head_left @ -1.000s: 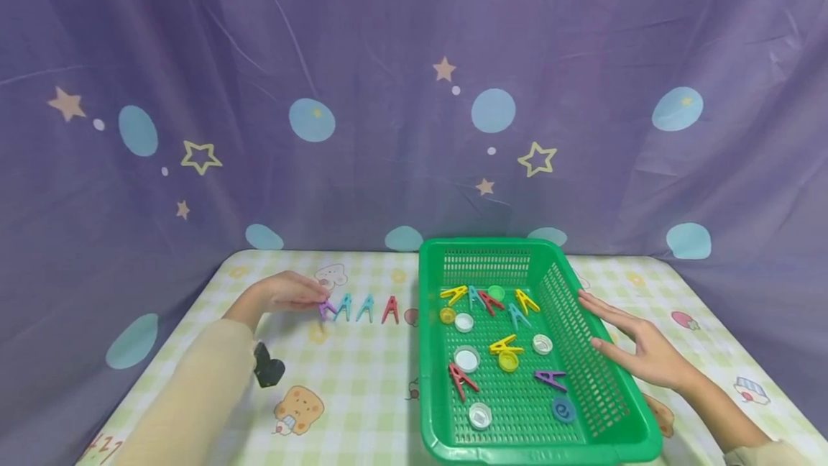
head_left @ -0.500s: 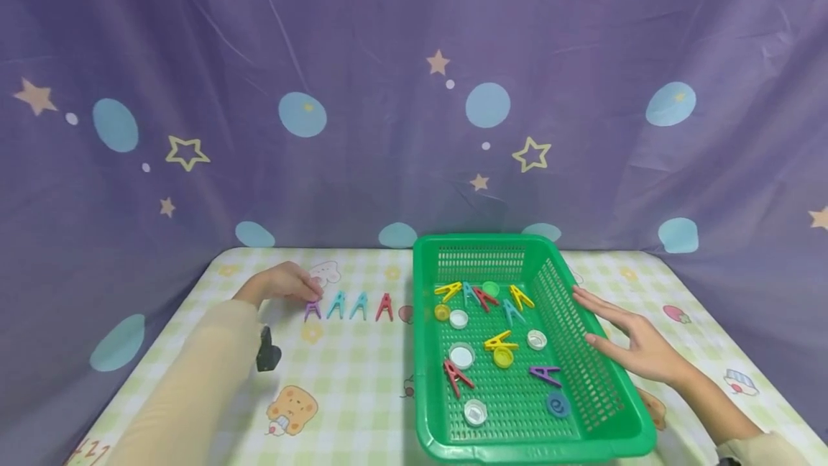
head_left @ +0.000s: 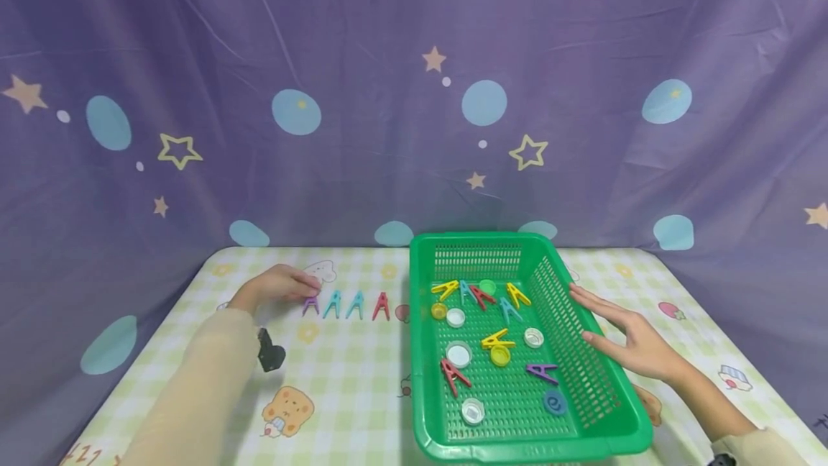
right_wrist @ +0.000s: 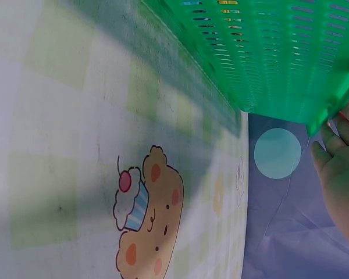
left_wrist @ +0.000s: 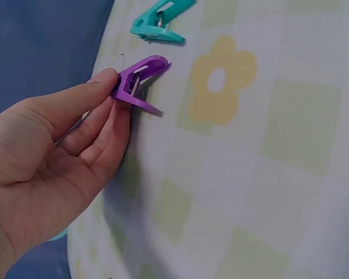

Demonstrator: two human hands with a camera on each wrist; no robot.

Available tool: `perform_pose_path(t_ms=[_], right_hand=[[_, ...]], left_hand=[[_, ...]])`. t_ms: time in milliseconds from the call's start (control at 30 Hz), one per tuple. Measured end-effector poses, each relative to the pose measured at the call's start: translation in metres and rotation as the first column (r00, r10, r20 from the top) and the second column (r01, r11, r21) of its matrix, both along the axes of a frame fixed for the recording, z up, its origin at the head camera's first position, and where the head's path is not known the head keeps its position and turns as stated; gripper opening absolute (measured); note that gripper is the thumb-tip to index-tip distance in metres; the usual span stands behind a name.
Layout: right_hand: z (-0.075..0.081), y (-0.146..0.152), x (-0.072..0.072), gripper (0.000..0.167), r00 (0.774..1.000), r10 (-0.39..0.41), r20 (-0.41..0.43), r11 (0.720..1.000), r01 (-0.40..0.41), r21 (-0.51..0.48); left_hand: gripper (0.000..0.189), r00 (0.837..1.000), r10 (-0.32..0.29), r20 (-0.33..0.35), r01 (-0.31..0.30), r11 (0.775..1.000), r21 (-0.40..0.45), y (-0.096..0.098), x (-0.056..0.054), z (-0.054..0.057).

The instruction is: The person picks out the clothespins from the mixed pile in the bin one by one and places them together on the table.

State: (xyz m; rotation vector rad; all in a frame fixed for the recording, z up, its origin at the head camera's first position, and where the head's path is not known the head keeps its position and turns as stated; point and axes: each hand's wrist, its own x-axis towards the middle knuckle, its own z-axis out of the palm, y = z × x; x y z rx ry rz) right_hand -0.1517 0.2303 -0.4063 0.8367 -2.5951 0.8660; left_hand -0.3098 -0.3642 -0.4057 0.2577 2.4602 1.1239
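Observation:
My left hand (head_left: 278,285) pinches the jaw end of a purple clothespin (left_wrist: 136,87) between thumb and fingers, at the left end of a short row on the table. Beside it lie two light-blue clothespins (head_left: 333,304) and a red clothespin (head_left: 382,305), handles towards me. One of the blue ones also shows in the left wrist view. With fingers straight, my right hand (head_left: 637,344) rests on the right rim of a green plastic basket (head_left: 419,380). In the right wrist view, the right fingers (right_wrist: 331,139) touch the rim.
Inside the basket lie yellow, red, blue and purple clothespins, such as a purple one (head_left: 542,373), among several bottle caps, one of them blue (head_left: 555,403). A checked cloth (head_left: 349,394) covers the table. A purple curtain (head_left: 362,34) hangs behind.
The purple clothespin has shifted slightly left, away from the neighbouring blue one, with my left hand on it. My right hand stays on the basket rim. The head view has shifted a little.

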Motion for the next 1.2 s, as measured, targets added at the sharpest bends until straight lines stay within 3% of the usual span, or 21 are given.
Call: perform_pose_path(t_ms=[67,200,400,733,1200], right_hand=[[0.0,0.0,-0.001,0.063,1.0,0.002,0.0,1.0,-0.002,-0.002],[-0.001,0.0,-0.001,0.063,1.0,0.003,0.003,1.0,-0.003,-0.003],[-0.001,0.002,-0.002,0.063,1.0,-0.001,-0.002,1.0,0.001,-0.001],[-0.002,0.001,-0.001,0.063,1.0,-0.017,0.001,1.0,0.017,0.009],[-0.002,0.0,0.0,0.063,1.0,-0.014,-0.003,1.0,0.014,0.0]], left_hand=[[0.039,1.0,0.028,0.004,-0.028,0.998,0.05,-0.001,0.0,-0.005],[0.04,0.996,0.073,-0.048,-0.071,0.997,0.043,0.001,0.001,-0.011],[0.036,0.984,0.044,-0.173,-0.045,0.999,-0.004,0.003,0.004,-0.014],[0.029,0.979,-0.013,-0.204,0.011,1.0,-0.009,0.0,0.005,-0.017],[0.025,0.979,-0.015,-0.203,0.005,0.999,-0.049,0.002,0.006,-0.014]])
